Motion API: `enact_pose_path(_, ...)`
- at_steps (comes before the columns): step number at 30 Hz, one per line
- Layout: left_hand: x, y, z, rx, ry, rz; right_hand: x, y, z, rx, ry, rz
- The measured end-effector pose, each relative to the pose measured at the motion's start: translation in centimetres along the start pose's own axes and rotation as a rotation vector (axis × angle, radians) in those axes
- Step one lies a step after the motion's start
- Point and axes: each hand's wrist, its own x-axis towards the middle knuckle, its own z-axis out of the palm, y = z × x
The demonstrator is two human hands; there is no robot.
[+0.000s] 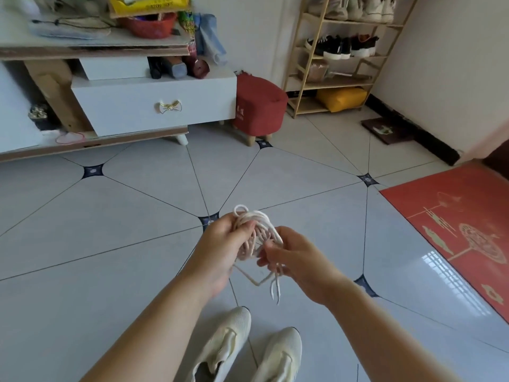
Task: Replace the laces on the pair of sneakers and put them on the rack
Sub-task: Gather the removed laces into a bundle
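Two cream knit sneakers (231, 340) at bottom centre look laceless; mid-frame, left hand (220, 238) and right hand (297, 257) curl their fingers around bundled white cord laces (257, 220), with the wooden shoe rack (303, 104) at upper right still to be reached.

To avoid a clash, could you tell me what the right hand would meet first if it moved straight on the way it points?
The right hand points leftward, so it would likely meet the left hand first, through the laces both hold; depth is unclear.
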Motion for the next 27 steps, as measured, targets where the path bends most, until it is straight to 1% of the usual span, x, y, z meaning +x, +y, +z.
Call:
enact_pose_path(2, 1.0, 1.6, 0.4, -0.235, -0.015, -0.115, 1.1, -1.0, 0.1, 0.118, -0.025, 0.032)
enact_pose_path(5, 1.2, 5.0, 0.7, -0.46, -0.044, -0.182, 1.6, -4.0, 0.7, 0.271, -0.045, 0.134)
enact_pose_path(8, 0.4, 10.0, 0.6, -0.548, -0.021, -0.171, 0.9, -8.6, 2.0, 0.282, -0.093, 0.267)
enact_pose_path(9, 0.1, 11.8, 0.5, -0.545, 0.023, -0.16, 0.5, -10.3, 2.5, 0.269, -0.103, 0.302)
enact_pose_path(11, -0.8, 15.3, -0.1, -0.518, 0.163, -0.156, -0.7, -13.9, 3.5, 0.221, -0.132, 0.337)
enact_pose_path(13, -1.8, 19.1, -0.9, -0.41, 0.272, -0.128, -2.2, -18.0, 4.3, 0.18, -0.161, 0.337)
enact_pose_path(14, -2.5, 21.1, -1.3, -0.283, 0.315, -0.09, -2.9, -20.1, 4.6, 0.162, -0.164, 0.331)
enact_pose_path(16, -4.0, 24.9, -2.1, 0.049, 0.372, 0.008, -4.4, -24.5, 5.0, 0.1, -0.149, 0.31)
enact_pose_path(18, -6.1, 29.0, -2.3, 0.295, 0.362, 0.1, -5.8, -29.2, 5.2, 0.029, -0.151, 0.269)
enact_pose_path(20, -8.7, 32.8, -2.1, 0.459, 0.307, 0.141, -7.4, -33.8, 5.3, -0.002, -0.179, 0.232)
enact_pose_path(23, -12.6, 37.7, -1.5, 0.593, 0.246, 0.142, -9.4, -40.0, 5.8, -0.067, -0.276, 0.199)
enact_pose_path(25, -15.2, 40.0, -1.2, 0.627, 0.272, 0.135, -10.9, -43.2, 6.5, -0.13, -0.356, 0.185)
enact_pose_path(27, -17.4, 41.7, -1.1, 0.645, 0.333, 0.12, -12.2, -45.4, 7.3, -0.158, -0.412, 0.172)
